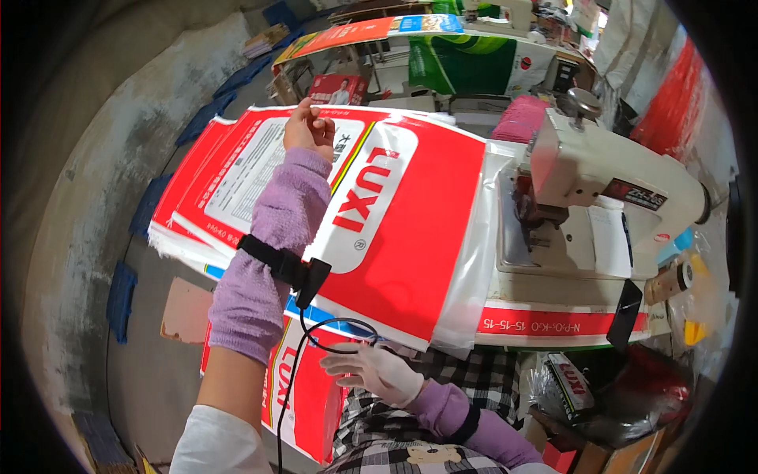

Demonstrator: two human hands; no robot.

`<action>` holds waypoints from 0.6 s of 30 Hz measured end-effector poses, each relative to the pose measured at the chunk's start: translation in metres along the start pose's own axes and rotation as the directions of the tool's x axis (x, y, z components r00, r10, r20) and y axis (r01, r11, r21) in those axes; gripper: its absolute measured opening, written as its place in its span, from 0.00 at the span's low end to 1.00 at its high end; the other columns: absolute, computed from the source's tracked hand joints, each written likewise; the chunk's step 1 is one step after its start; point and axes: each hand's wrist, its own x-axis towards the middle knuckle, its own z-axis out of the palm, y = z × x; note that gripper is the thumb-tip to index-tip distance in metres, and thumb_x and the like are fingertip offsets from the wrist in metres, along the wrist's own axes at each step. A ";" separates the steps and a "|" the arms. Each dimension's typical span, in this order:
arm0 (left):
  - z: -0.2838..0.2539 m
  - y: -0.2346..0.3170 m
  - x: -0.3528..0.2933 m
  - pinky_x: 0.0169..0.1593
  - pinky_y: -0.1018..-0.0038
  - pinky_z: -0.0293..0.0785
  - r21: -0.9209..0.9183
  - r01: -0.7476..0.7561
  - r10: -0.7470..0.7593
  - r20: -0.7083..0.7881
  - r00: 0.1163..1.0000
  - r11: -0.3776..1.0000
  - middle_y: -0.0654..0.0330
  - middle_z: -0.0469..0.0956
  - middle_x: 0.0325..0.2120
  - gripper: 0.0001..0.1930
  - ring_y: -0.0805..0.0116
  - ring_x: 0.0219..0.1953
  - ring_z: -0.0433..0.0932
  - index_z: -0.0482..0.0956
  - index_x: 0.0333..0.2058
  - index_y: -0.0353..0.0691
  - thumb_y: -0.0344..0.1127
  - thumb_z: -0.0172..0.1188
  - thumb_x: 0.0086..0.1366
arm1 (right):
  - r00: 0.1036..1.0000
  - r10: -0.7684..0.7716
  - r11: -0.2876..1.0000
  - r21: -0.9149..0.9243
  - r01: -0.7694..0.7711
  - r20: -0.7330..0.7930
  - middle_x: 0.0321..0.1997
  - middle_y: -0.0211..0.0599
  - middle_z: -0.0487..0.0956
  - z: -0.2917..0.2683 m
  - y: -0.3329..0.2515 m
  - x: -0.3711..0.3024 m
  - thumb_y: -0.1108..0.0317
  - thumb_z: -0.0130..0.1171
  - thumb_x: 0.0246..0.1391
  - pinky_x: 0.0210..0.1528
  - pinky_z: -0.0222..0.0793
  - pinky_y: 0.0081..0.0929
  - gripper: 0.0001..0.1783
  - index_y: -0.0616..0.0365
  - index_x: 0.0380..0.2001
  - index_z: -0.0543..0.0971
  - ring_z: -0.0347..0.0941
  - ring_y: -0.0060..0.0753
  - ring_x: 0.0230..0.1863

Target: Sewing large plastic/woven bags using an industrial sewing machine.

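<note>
A stack of red and white woven sacks (414,237) lies flat on the table, reaching from the left to the sewing machine, with a clear plastic lining (475,261) showing along its right edge. My bare left hand (309,130), in a fluffy purple sleeve, is over the far edge of the top sack. Its fingers are loosely bent and apart, with nothing visible in them. My right hand (375,373), in a white glove, is below the near edge with fingers stretched leftward and nothing held. Close to its fingertips hangs another red sack (304,395) by my lap.
A white industrial sewing machine (604,170) stands at the right. Behind it is a pink thread bundle (521,118). A black cable (288,387) hangs from my left wrist strap. At lower right is a plastic-wrapped heap (608,391); blue strips (122,300) line the left floor.
</note>
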 end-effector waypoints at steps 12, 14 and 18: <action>0.064 -0.060 0.026 0.35 0.77 0.69 0.386 0.035 -0.135 0.236 0.962 0.922 0.70 0.72 0.21 0.07 0.80 0.20 0.65 0.76 0.40 0.44 0.35 0.58 0.64 | 0.785 -0.563 0.769 -0.513 0.383 -0.258 0.26 0.23 0.74 0.020 -0.066 -0.021 0.69 0.51 0.61 0.24 0.59 0.12 0.12 0.62 0.44 0.78 0.64 0.11 0.22; 0.072 -0.061 0.031 0.35 0.77 0.69 0.395 0.044 -0.150 0.241 0.959 0.918 0.70 0.72 0.21 0.06 0.80 0.20 0.65 0.77 0.39 0.45 0.36 0.58 0.64 | 0.861 -0.425 0.787 -0.583 0.200 -0.278 0.29 0.26 0.75 0.020 -0.074 -0.025 0.68 0.52 0.61 0.27 0.62 0.12 0.11 0.64 0.41 0.77 0.67 0.12 0.26; 0.085 -0.061 0.029 0.34 0.78 0.70 0.387 0.025 -0.155 0.309 0.938 0.922 0.70 0.71 0.21 0.06 0.81 0.20 0.65 0.77 0.39 0.45 0.36 0.57 0.64 | 0.862 -0.331 0.921 -0.328 0.208 -0.383 0.33 0.29 0.73 0.015 -0.068 -0.008 0.70 0.47 0.63 0.28 0.63 0.12 0.13 0.64 0.48 0.73 0.66 0.13 0.27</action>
